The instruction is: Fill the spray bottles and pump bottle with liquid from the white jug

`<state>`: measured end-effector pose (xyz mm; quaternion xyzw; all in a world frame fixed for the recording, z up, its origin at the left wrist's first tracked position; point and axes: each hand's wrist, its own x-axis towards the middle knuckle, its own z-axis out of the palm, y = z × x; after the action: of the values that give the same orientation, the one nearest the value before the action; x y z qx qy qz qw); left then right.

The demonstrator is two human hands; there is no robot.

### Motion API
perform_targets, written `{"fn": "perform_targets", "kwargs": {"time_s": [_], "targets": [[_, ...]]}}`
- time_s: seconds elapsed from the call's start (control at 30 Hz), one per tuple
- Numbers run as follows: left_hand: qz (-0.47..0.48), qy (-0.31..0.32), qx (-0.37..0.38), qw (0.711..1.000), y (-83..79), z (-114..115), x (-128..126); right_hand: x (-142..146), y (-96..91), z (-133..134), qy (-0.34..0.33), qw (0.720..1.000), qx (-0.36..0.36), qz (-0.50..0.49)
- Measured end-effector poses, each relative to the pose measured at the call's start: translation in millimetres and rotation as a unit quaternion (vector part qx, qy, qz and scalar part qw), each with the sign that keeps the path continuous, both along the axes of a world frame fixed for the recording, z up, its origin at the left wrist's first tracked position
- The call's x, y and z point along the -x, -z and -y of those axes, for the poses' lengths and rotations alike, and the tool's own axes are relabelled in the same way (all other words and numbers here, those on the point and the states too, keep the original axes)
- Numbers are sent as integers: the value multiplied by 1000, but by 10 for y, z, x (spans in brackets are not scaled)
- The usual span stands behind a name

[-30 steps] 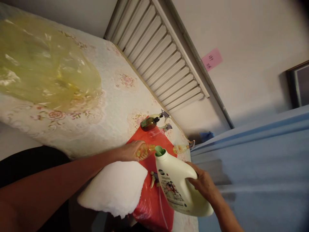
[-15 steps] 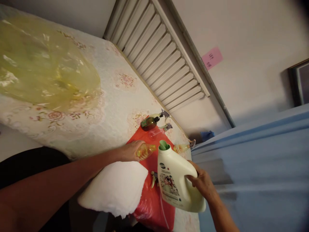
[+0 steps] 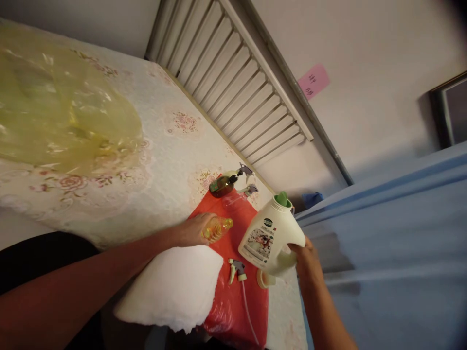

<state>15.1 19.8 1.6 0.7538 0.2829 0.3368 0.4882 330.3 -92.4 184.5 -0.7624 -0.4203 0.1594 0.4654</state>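
Note:
My left hand (image 3: 195, 229) is closed round a clear bottle (image 3: 218, 229) of yellow liquid, its uncapped neck pointing right. In my right hand (image 3: 304, 253) is the handle of a large cream detergent jug (image 3: 268, 233); its green spout (image 3: 281, 198) shows at the uncapped mouth. The jug is apart from the bottle, over the right edge of a red plastic sheet (image 3: 239, 214). A spray trigger head (image 3: 237, 271) with a long tube lies on the red sheet below the bottle. Beside it, partly under the jug, is a cream cap (image 3: 265, 279).
A dark green bottle (image 3: 221, 186) and a clear spray bottle (image 3: 241, 194) stand at the red sheet's far end. White padding (image 3: 175, 287) lies below my left forearm. A yellow plastic bag (image 3: 65, 107) covers the flowered tablecloth (image 3: 164, 165) at left. Blue curtain (image 3: 394, 243) hangs at right.
The jug has moved up and to the right, away from the bottle, and is turned more upright. The cap and the whole trigger head now show. My left hand stays nearly in place.

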Motion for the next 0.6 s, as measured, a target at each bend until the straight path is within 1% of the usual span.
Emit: {"fn": "perform_targets", "kwargs": {"time_s": [0.13,0.23,0.37,0.47,0.6], "targets": [[2,0,-1,1000,-1,1,0,-49,269,-131,30,993,-83,-77],[1,10,-6,1000,-14,-6,15,-66,500,-215,44,986,-121,-103],[0,16,-3,1000,-19,-16,30,-70,752,-293,52,981,-148,-116],[7,15,-11,1000,-15,-16,31,-73,876,-308,51,979,-160,-119],[-1,11,-12,1000,-14,-9,20,-84,1015,-293,55,980,-157,-107]]}}
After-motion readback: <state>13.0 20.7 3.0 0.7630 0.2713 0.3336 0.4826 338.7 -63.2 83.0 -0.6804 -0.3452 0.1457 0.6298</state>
